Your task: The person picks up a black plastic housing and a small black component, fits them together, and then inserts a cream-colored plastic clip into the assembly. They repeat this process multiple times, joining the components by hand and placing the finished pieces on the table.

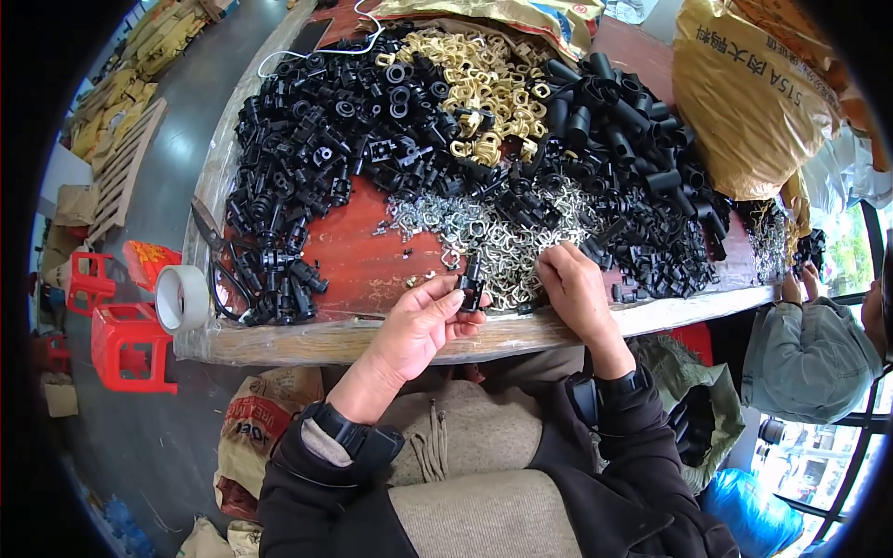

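My left hand (414,330) is closed around a small black plastic fitting (472,279), held upright above the table's near edge. To its right, my right hand (579,296) rests at the edge of a heap of small curved silver metal pieces (507,260). Its thumb and fingertips are pinched together, and what they hold, if anything, is hidden. Shiny, glassy-looking bits (423,216) lie beyond the left hand. Farther back are a large heap of black plastic fittings (312,121), gold-coloured rings (493,84) and black tubes (628,116). Small black clips (665,256) lie right of my right hand.
Scissors (209,228) and a tape roll (182,298) sit at the table's left edge (251,344). A yellow sack (753,102) stands at the back right. Another person (809,353) is at the far right. Red stools (130,349) stand on the floor left.
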{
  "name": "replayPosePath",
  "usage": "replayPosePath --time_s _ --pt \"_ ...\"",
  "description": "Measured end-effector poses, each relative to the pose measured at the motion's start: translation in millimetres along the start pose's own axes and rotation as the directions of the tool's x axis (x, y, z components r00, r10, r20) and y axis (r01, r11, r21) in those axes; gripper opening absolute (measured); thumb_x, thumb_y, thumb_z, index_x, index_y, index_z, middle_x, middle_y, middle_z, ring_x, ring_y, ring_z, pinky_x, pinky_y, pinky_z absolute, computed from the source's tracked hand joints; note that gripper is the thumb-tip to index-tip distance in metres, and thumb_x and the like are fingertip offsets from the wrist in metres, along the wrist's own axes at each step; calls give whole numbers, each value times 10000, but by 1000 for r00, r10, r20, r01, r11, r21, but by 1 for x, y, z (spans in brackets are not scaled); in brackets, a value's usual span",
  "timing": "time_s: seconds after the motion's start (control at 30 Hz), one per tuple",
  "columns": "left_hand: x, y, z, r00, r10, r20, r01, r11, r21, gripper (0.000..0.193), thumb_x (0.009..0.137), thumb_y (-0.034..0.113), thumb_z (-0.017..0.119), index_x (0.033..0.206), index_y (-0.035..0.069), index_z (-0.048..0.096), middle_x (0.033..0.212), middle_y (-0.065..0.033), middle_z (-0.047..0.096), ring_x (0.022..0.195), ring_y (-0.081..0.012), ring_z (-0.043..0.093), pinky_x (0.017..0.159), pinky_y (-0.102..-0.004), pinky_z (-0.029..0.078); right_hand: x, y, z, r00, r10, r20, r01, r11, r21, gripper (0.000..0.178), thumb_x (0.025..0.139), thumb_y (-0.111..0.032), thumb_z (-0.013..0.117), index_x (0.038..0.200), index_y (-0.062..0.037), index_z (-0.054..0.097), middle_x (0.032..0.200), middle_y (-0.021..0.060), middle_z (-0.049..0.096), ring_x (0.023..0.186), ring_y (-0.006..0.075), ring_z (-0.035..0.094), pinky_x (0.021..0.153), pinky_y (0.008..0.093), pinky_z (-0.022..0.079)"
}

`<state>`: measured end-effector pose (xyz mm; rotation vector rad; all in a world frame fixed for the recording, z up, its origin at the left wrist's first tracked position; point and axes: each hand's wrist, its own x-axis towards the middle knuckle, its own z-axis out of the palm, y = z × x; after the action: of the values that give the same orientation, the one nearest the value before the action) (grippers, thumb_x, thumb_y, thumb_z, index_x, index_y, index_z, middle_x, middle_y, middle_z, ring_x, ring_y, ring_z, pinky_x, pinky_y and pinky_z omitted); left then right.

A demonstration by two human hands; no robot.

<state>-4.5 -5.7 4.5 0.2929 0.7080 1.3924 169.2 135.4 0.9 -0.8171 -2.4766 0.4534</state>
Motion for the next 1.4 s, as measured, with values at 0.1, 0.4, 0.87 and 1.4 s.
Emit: replayPosePath --time_s 0.1,0.4,0.87,1.4 --pt "1 0 0 1000 11 -13 -11 1000 11 225 848 110 446 1046 4 468 965 -129 549 801 -188 558 718 -297 466 4 -4 -8 995 93 -19 -86 970 228 76 775 -95 529 779 -40 477 642 72 493 546 208 497 481 297 398" --pt "1 -1 2 999 28 -32 -26 998 52 229 839 100 473 1045 0 463 949 -105 558 800 -175 565 706 -279 467 4 -5 -3 925 297 237 -347 408 844 138 850 -138 479 773 -24 471 610 -23 442 525 51 400 475 173 335" --pt "1 -1 1 999 28 -43 -26 999 39 219 830 95 477 1032 11 482 949 -123 558 871 -236 563 768 -328 463 3 -18 -2 894 295 337 -376 82 923 188 850 -221 477 777 -49 468 598 -5 452 480 50 385 426 165 286" --pt "2 -6 2 994 81 73 -82 997 15 225 815 109 516 1026 32 504 961 -55 564 900 -140 534 816 -302 419 3 -48 19 922 159 354 -379 174 909 177 852 -203 474 819 -30 483 627 -14 453 514 43 384 465 169 309"
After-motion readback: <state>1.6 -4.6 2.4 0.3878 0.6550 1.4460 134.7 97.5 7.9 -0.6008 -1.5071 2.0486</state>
